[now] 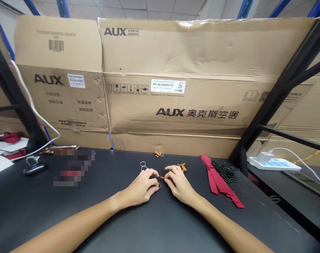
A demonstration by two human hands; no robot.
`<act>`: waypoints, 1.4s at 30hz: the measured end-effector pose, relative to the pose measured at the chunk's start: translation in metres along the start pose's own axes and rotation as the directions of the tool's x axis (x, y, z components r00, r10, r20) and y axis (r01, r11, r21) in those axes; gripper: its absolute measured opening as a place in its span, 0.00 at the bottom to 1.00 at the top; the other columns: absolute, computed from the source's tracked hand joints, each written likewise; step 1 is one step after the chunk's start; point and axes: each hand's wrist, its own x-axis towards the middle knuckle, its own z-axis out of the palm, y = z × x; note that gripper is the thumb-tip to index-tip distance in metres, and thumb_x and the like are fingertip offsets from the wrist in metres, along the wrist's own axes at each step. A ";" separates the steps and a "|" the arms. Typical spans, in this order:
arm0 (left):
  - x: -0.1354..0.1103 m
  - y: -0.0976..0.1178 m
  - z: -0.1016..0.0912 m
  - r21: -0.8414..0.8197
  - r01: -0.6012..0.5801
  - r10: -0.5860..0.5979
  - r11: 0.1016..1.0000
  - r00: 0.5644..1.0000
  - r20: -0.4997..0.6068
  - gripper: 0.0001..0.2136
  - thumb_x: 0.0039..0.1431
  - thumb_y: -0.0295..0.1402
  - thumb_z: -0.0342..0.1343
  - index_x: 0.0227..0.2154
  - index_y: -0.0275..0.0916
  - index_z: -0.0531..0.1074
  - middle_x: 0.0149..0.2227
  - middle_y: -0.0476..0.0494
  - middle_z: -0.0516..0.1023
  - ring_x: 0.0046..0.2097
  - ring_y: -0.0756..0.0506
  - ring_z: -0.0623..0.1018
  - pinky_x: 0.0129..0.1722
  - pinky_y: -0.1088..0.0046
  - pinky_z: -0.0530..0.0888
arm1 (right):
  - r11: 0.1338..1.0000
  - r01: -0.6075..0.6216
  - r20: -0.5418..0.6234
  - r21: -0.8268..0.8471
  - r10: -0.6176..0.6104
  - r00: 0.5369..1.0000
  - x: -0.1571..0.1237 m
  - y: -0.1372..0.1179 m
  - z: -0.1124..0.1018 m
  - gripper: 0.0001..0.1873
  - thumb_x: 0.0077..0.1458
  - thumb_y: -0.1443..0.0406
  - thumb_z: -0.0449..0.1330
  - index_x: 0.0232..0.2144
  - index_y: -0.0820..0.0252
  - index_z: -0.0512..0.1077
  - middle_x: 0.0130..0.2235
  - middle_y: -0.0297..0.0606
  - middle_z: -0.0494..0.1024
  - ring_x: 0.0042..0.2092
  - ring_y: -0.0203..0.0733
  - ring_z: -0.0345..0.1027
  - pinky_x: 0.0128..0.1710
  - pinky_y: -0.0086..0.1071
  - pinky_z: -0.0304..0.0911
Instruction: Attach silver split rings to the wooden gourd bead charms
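Note:
My left hand (142, 187) is closed, with a metal key ring (159, 185) pinched between thumb and fingers. Opposite it, my right hand (180, 185) pinches a small yellow-brown piece (162, 177), whose exact kind I cannot make out. The fingertips of both hands are close together, a little above the black tabletop (160, 225). More yellow-brown trinkets (182, 167) lie just behind my right hand, partly hidden by it. Loose key rings (142, 164) rest behind my left hand. Farther back sits a yellow-brown beaded trinket (158, 154) with a ring.
On the right lie red fabric strips (220, 182) and a pile of black clips (227, 173). A black rounded device (35, 168) is at the left, near a blurred-out patch. Cardboard (197, 98) walls off the back. A power strip (274, 163) stands beyond the right-hand frame.

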 end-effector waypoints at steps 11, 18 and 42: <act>0.003 -0.015 0.002 0.189 0.123 -0.105 0.974 0.989 -0.102 0.04 0.60 0.29 0.52 0.29 0.38 0.70 0.45 0.41 0.70 0.47 0.41 0.70 0.47 0.60 0.67 | 0.980 0.006 -0.009 -0.200 -0.008 1.000 0.002 0.006 -0.004 0.08 0.60 0.68 0.52 0.35 0.57 0.71 0.49 0.47 0.69 0.54 0.53 0.58 0.51 0.52 0.59; 0.005 -0.033 0.002 0.232 0.173 -0.154 0.957 0.983 -0.100 0.15 0.60 0.35 0.55 0.50 0.43 0.70 0.59 0.38 0.65 0.59 0.36 0.65 0.57 0.52 0.63 | 0.946 -0.106 -0.028 -0.307 0.102 0.994 0.004 0.019 -0.010 0.11 0.57 0.62 0.57 0.43 0.54 0.72 0.54 0.45 0.67 0.59 0.57 0.53 0.54 0.54 0.55; 0.064 -0.054 0.027 0.446 0.079 -0.064 0.892 0.997 -0.050 0.16 0.62 0.33 0.51 0.51 0.35 0.68 0.57 0.35 0.67 0.59 0.35 0.65 0.58 0.56 0.62 | 0.873 -0.325 -0.065 -0.364 0.324 0.944 0.004 0.043 0.002 0.18 0.59 0.57 0.55 0.51 0.51 0.71 0.59 0.43 0.66 0.61 0.58 0.53 0.56 0.53 0.54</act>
